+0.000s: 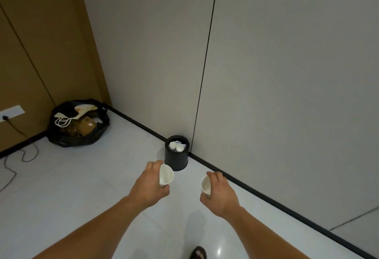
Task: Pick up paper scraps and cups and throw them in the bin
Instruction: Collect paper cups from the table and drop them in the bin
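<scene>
Near the bin (176,157), left hand (150,185) gripping white cup (166,175), right hand (220,194) gripping another cup (206,185)

The bin (176,161) is hemmed in behind by the wall (287,74), while its open mouth is left reachable from above and across bare floor (98,187) in front.

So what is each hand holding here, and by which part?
The left hand grips the left cup round its side wall; the right hand grips the right cup likewise. Both are white paper cups.
</scene>
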Available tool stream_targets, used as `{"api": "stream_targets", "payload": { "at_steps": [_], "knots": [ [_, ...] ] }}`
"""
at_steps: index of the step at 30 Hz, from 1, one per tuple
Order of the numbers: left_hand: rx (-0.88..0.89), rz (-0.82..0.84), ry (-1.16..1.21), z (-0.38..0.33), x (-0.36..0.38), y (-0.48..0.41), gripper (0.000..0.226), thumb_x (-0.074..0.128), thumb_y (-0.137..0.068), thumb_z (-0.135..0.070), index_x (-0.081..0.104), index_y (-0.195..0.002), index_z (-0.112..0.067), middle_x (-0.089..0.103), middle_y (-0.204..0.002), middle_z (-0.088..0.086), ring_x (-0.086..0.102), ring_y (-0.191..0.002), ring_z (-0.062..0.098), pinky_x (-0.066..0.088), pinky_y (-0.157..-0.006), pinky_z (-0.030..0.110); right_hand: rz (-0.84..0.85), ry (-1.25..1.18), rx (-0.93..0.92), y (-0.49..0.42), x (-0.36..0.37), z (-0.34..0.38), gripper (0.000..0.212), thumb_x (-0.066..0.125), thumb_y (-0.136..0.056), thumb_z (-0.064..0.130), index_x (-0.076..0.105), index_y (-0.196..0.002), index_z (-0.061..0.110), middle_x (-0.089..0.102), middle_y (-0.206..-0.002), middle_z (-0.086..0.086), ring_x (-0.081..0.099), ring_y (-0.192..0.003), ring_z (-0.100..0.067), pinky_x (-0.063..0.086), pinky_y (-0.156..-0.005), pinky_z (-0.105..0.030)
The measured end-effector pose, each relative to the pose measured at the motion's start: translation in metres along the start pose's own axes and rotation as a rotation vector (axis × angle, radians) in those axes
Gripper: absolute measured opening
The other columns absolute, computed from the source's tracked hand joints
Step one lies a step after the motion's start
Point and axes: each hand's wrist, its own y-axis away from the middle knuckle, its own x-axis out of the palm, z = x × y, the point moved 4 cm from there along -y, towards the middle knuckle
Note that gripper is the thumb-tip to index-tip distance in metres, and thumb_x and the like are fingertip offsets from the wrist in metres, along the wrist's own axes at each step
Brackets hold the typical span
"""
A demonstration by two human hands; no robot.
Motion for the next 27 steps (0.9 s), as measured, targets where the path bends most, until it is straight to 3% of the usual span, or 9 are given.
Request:
{"api": "stream_targets", "payload": {
  "at_steps": [10,16,22,27],
  "knots": [
    [-0.068,-0.065,-0.044,0.0,-0.029,-0.189,0.082,0.076,-0.075,-0.036,0.028,-0.14,-0.029,0.035,-0.135,-0.005,0.05,-0.109,0.018,0.049,-0.088,0.029,0.012,-0.03,-0.097,-0.216,-0.025,-0.003,0.072,0.059,-0.085,0.044,0.029,-0.146,0.021,0.037,-0.138,0.001,0.041,-0.122,-0.02,0.042,-0.098,-0.028],
    [-0.057,0.013,-0.028,0.015,-0.021,-0.276,0.082,0.076,-0.076,-0.032,0.028,-0.143,-0.025,0.036,-0.136,-0.003,0.05,-0.113,0.019,0.048,-0.093,0.028,0.038,-0.078,-0.1,-0.303,-0.017,0.001,0.072,0.061,-0.084,0.044,0.03,-0.145,0.022,0.039,-0.135,0.003,0.042,-0.118,-0.017,0.043,-0.096,-0.026],
    [-0.011,0.135,0.037,0.062,0.004,-0.402,0.088,0.074,-0.079,-0.031,0.02,-0.148,-0.027,0.032,-0.138,-0.004,0.047,-0.117,0.017,0.044,-0.093,0.025,0.081,-0.084,-0.046,-0.4,0.03,0.0,0.074,0.06,-0.084,0.047,0.031,-0.147,0.021,0.04,-0.139,0.002,0.043,-0.119,-0.017,0.041,-0.096,-0.022],
    [0.032,0.226,0.062,0.114,0.012,-0.525,0.082,0.072,-0.079,-0.031,0.025,-0.147,-0.028,0.033,-0.138,-0.004,0.048,-0.116,0.017,0.046,-0.093,0.026,0.078,-0.108,0.129,-0.492,0.072,0.004,0.075,0.059,-0.082,0.049,0.031,-0.147,0.023,0.038,-0.14,0.003,0.042,-0.12,-0.015,0.041,-0.097,-0.021]
  ]
}}
